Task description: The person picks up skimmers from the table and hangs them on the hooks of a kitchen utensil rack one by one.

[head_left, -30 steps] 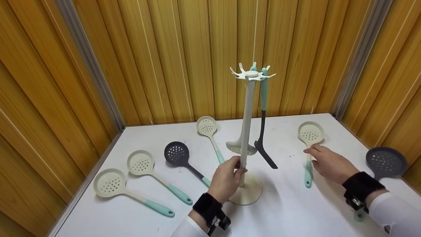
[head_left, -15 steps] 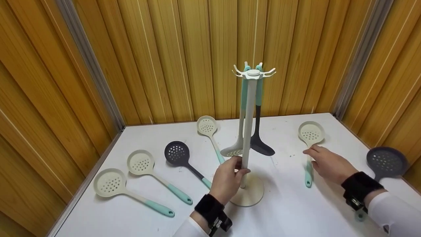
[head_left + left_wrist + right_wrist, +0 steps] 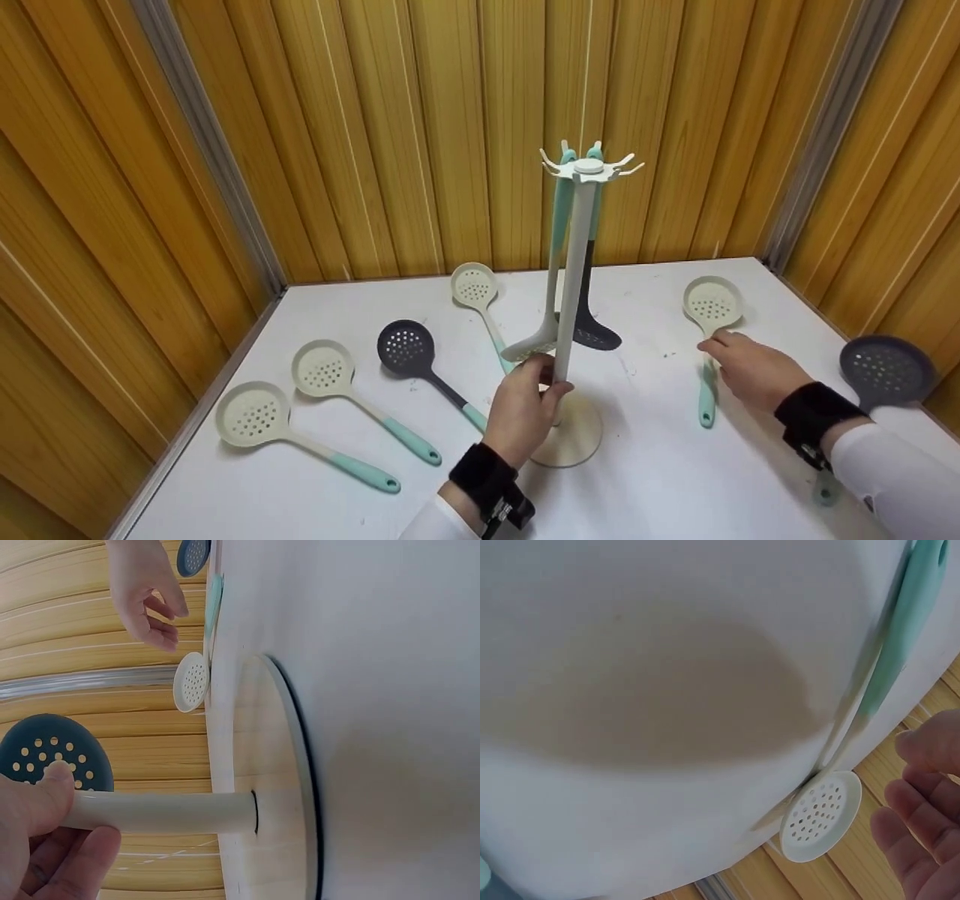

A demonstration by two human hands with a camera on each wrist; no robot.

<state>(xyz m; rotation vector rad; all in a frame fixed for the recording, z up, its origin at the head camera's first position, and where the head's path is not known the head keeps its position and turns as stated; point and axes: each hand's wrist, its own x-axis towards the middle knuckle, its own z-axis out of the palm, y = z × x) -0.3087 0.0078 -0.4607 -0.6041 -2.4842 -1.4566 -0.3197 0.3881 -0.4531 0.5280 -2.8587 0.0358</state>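
**Your left hand [image 3: 523,411] holds the rack's pole [image 3: 576,289]; your right hand [image 3: 761,373] hovers over a pale skimmer [image 3: 713,304]**

Your left fingers [image 3: 96,856] and thumb close round the lower pole, above its round base [image 3: 568,444]. Your right fingers [image 3: 904,846] are loosely bent, holding nothing, just apart from the pale skimmer, which lies on the surface [image 3: 652,450] with its mint handle toward you. Up at the rack's hook ring [image 3: 589,171] hang two more: a cream skimmer [image 3: 534,339] left of the pole and a charcoal skimmer [image 3: 596,334] behind it to the right. Farther left on the surface lie a dark skimmer [image 3: 406,349] and three light skimmers [image 3: 322,369]. Beyond your right wrist is a grey-black skimmer [image 3: 886,369], its handle partly hidden by your arm. Wood-look panels [image 3: 420,112] stand behind everything.
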